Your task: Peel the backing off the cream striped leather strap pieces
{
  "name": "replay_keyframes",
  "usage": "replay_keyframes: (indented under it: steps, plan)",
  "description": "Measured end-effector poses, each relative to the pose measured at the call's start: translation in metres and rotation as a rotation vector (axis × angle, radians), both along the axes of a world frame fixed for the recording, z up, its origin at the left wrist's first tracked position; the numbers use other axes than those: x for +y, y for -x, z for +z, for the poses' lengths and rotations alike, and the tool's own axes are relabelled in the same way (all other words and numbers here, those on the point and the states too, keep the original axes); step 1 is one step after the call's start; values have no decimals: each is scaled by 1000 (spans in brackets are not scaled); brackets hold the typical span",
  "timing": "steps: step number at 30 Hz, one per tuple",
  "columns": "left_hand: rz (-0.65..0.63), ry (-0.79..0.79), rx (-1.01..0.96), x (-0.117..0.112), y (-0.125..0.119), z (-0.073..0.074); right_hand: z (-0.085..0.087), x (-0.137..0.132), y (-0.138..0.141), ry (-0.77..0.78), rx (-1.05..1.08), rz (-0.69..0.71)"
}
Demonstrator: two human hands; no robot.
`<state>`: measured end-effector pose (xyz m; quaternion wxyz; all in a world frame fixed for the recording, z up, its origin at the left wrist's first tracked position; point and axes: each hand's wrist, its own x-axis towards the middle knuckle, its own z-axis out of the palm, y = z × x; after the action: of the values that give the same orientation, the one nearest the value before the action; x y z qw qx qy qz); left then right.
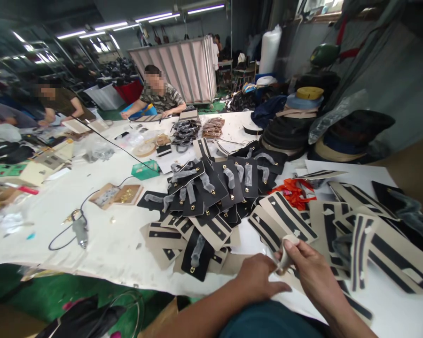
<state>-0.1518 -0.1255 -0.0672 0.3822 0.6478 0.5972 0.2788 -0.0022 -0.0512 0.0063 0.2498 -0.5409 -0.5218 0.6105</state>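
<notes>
My left hand (257, 277) and my right hand (312, 272) meet at the near edge of the white table (120, 239). Both pinch a small beige strip (286, 251) that curls up between the fingertips. Just beyond them lie fanned beige cards with black stripes (285, 220). Behind those spreads a heap of black cards (215, 188) with grey wrapped straps and gold studs. One black card (197, 256) lies closest to my left hand.
More striped cards (373, 234) cover the right side. An orange tangle (296, 192) lies mid-table, a corded hand tool (79, 232) at left, small boxes (116, 195) beyond it. Hats (292, 126) are stacked at the back right. Two people sit at the far end.
</notes>
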Motion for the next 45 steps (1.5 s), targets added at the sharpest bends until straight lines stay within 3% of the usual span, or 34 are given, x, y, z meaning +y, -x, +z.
replay_keyframes:
  steps: [3,7,11,14,17,21,25,29,32,34,36,40,45]
  plan:
    - [-52,-136,156,5,44,2,8,4,10,-44,-23,0]
    - [190,-371,514,37,121,24,19,1,21,9,-37,54]
    - [340,-428,818,73,186,36,18,-3,28,102,46,73]
    - [342,-423,922,87,214,33,8,-4,31,132,116,124]
    - [332,-446,972,92,226,30,0,-5,34,148,173,151]
    - [325,-471,992,94,227,36,-1,-6,36,141,216,159]
    - [387,-508,948,97,230,56,2,-2,32,97,214,182]
    - [448,-626,751,93,223,95,5,3,26,63,237,208]
    - [439,-724,522,81,197,131,16,7,22,23,258,231]
    - [452,-705,373,70,171,152,31,11,22,-18,263,244]
    - [504,-567,229,59,144,167,49,15,22,-75,265,251]
    - [576,-231,-58,44,100,172,74,23,24,-154,298,247]
    - [508,-89,-283,38,58,160,67,25,18,-195,296,224]
